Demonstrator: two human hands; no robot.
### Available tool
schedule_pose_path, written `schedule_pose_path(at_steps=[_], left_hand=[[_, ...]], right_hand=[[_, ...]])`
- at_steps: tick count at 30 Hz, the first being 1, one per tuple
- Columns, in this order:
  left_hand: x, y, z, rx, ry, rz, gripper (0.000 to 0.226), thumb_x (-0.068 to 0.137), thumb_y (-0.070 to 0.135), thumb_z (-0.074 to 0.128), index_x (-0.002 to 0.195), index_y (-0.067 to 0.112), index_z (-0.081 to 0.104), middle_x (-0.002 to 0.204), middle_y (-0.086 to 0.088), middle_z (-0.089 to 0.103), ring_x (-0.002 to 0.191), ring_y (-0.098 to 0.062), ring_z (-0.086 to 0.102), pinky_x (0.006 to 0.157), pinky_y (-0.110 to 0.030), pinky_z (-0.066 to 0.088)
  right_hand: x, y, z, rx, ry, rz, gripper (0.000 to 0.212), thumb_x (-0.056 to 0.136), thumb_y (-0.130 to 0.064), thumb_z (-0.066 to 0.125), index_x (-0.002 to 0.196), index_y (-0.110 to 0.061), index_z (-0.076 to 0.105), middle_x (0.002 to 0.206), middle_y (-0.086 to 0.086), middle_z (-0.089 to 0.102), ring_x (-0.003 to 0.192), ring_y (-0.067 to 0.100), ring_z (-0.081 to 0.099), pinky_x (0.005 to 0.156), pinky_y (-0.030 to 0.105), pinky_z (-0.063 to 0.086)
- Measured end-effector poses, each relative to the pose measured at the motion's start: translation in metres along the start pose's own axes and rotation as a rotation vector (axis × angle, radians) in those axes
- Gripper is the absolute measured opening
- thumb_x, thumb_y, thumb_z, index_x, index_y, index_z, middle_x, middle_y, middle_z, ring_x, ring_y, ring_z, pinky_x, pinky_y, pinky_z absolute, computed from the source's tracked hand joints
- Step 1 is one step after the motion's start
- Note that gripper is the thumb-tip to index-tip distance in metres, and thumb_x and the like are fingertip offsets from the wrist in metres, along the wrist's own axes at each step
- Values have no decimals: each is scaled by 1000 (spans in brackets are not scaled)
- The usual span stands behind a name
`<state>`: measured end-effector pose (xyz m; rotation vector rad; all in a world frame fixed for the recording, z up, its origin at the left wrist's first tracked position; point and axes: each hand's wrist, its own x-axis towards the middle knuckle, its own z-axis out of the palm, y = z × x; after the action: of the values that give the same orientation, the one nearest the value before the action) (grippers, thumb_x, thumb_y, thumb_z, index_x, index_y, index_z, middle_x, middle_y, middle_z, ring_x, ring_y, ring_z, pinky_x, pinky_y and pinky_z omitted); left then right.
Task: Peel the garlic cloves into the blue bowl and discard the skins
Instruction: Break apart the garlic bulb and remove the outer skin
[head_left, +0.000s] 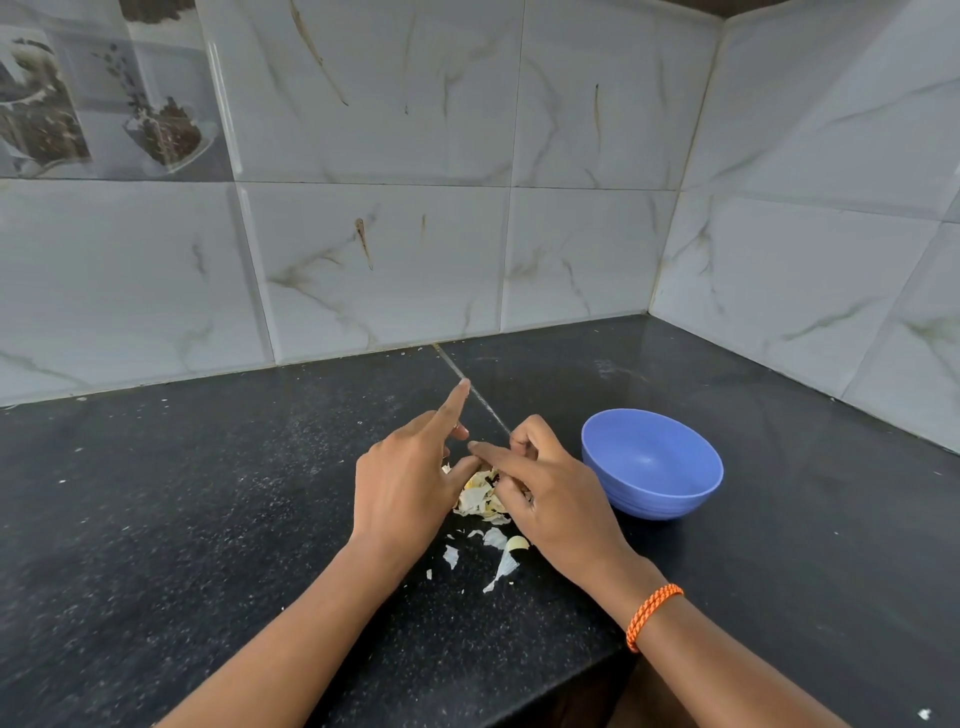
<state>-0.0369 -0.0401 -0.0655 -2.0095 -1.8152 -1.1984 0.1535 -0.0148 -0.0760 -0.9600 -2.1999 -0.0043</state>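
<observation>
Nearest the viewer, two forearms reach in over the dark speckled countertop (182, 519); the right wrist wears an orange braided band (652, 616). Just beyond the wrists, loose garlic skins (501, 564) lie scattered on the stone, one curled piece close to the right hand's heel.

A little farther, a heap of papery peel (480, 496) sits between the two hands, which meet over it. The left hand (402, 480) has its index finger pointing straight out toward the far wall, with its thumb lying against the right hand's fingers over the heap. The right hand (550, 488) has one finger stretched left across the heap and the others curled; it looks to be pinching something small, but whether that is a clove or only skin I cannot tell, as the fingers hide it.

Just right of the right hand stands the blue bowl (652, 465); the part of its inside that shows holds no clove.

By the look of it, the peeling step is in hand, or the gathering of the peels. The next move calls for freeing any clove and dropping it rightward into the bowl, then collecting the light, flyaway skins without scattering them.

Farthest, marbled wall tiles (389, 244) meet in a corner; a decorative tile (104, 88) at far left shows a picture. No brand or readable writing shows.
</observation>
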Motion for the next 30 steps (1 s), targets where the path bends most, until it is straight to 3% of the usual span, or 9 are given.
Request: schedule_pose_path(at_steps=[5,9,14,17,19,23,27,30], left_hand=[[0,-2,-2,-15,7,7,83,89,62,75,162,48,39,104,28,70,78,2,63,64,-27,57],[2,-4,1,-156,24,-45,71,87,60,79,152,49,55,98,28,72,77,4,67,66,-28,58],[5,-2,3,-821,-68,-322,28,99,38,76,125,29,80,101,13,82,87,-14,79,81,-45,67],[5,-1,1,-1063,-112,-470,30,108,35,62,113,16,84,115,3,82,103,-27,78,80,-40,66],[4,-1,0,-1144,-159,-518,34,110,32,58,116,10,83,122,1,81,111,-27,77,87,-40,64],[2,-2,2,-1203,-228,-529,31,111,26,57,125,8,78,126,-4,80,117,-25,77,101,-43,58],[1,0,2,-1226,-266,-535,30,112,23,55,130,9,75,123,-9,80,117,-28,77,103,-40,61],[1,1,3,-1248,-277,-543,29,111,23,56,131,11,75,122,-11,80,115,-31,77,102,-42,62]], right_hand=[[1,1,-1,33,10,50,36,102,-18,63,134,-33,71,107,-12,43,80,10,53,58,29,53],[2,2,-1,48,12,68,28,103,-18,62,125,-29,74,105,-12,42,77,11,52,57,25,47],[3,4,0,171,62,119,27,103,-15,63,126,-23,75,109,-13,47,84,12,60,67,21,51],[5,4,2,305,129,170,28,105,-11,63,127,-22,76,107,-11,56,88,14,64,69,15,50],[6,5,4,390,176,225,29,104,-10,65,128,-22,76,105,-10,60,90,16,66,69,19,55],[4,5,6,582,179,322,30,104,-9,67,130,-23,76,98,-9,64,79,23,69,70,40,64],[6,4,5,733,182,399,31,104,-6,66,127,-23,77,95,-5,65,69,26,70,63,34,60],[7,1,2,887,165,456,34,103,-3,65,127,-23,78,95,-1,66,67,28,67,62,40,59]])
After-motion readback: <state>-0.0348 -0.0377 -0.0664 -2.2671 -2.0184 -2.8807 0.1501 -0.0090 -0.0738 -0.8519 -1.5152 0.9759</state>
